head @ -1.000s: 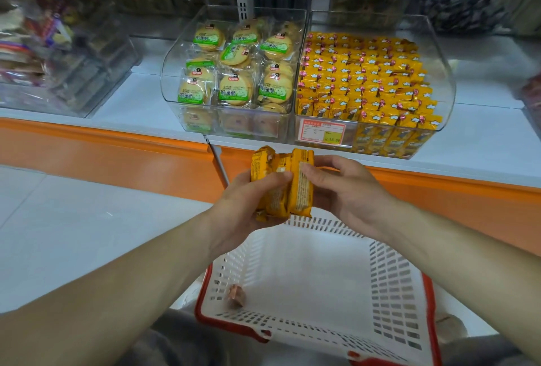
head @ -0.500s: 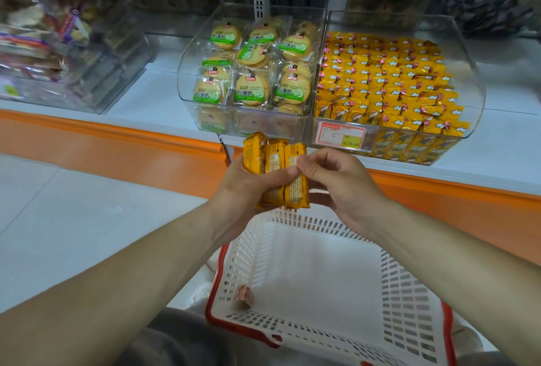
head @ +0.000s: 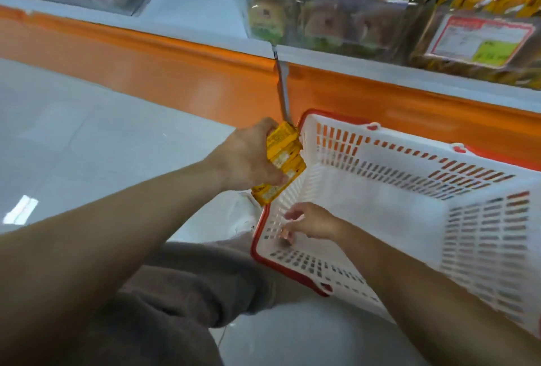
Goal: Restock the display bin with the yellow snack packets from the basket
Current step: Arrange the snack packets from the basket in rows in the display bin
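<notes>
Clearly the head view looks down at the white, red-rimmed shopping basket (head: 380, 143) on the floor below the shelf (head: 190, 8). The left hand (head: 248, 158) grips a stack of yellow snack packets (head: 285, 158) on edge, fingers and thumb wrapped round it, just above the basket's left rim. The right hand (head: 314, 221) reaches into the basket's near left corner, its fingers (head: 292, 214) loosely spread and closed on nothing that can be seen. Just beside them lies a small pinkish thing (head: 286, 234), too blurred to name. The clear display bin (head: 433, 29) for these packets sits at the shelf's front edge, top right, with a price label (head: 480, 41) on its front wall, touching a bin of round green-labelled cakes (head: 330, 23). The step looks like clearing the basket before loading the bin. To do it well, the left hand's squeeze should stay even so the middle packets do not slip out, and the right should check the corner by touch. The stack should then go in on edge, lined up with the rows there.
</notes>
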Demonstrator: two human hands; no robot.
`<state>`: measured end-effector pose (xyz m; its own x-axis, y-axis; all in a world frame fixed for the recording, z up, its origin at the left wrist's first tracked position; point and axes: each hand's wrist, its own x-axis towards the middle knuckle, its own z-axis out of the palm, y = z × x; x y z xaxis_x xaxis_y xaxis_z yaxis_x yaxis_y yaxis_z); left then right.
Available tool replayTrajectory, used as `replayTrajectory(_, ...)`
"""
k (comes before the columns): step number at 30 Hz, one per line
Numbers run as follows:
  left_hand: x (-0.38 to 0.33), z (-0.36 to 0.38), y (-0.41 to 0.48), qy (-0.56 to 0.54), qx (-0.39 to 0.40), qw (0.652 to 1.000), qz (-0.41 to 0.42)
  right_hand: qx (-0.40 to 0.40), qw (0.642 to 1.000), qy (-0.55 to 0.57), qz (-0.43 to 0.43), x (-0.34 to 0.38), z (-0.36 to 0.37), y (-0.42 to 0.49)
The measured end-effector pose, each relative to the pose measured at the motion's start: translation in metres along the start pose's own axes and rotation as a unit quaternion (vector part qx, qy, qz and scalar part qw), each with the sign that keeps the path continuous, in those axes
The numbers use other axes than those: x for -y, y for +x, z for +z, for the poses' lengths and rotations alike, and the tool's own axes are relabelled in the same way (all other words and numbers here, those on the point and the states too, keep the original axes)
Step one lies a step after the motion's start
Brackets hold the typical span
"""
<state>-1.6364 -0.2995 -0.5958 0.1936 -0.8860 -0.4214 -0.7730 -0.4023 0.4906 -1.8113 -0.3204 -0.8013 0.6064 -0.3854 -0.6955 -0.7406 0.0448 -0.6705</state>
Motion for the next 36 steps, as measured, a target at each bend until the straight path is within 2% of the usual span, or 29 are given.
replayTrajectory(4, 0.01, 0.011, 0.001, 0.072, 0.009, 0.997, 0.023, 0.04, 0.998, -0.024, 0.036, -0.015, 0.027, 0.02)
replayTrajectory(7, 0.011, 0.015, 0.002, 0.09, 0.013, 0.995, 0.037, 0.018, 0.999, -0.023, 0.04, -0.019, 0.032, 0.021)
replayTrajectory(11, 0.005, 0.015, 0.004, 0.083, 0.027, 0.995, 0.038, -0.003, 0.996, 0.076, 0.055, -0.017, 0.009, -0.001)
replayTrajectory(16, -0.021, 0.009, 0.005, 0.053, 0.031, 0.996, 0.06, 0.017, 0.985, 0.172, 0.016, 0.0, -0.066, -0.068)
replayTrajectory(22, -0.079, -0.011, 0.003, 0.017, -0.029, 0.993, 0.115, -0.031, 0.976, 0.205, -0.067, 0.037, -0.159, -0.18)
replayTrajectory(29, -0.15, -0.064, -0.015, -0.124, -0.118, 0.974, 0.147, -0.101, 0.94, 0.292, -0.147, 0.076, -0.209, -0.286)
replayTrajectory(36, -0.188, -0.085, -0.022, -0.199, -0.147, 0.958, 0.147, -0.231, 0.889, 0.332, -0.214, 0.099, -0.23, -0.312)
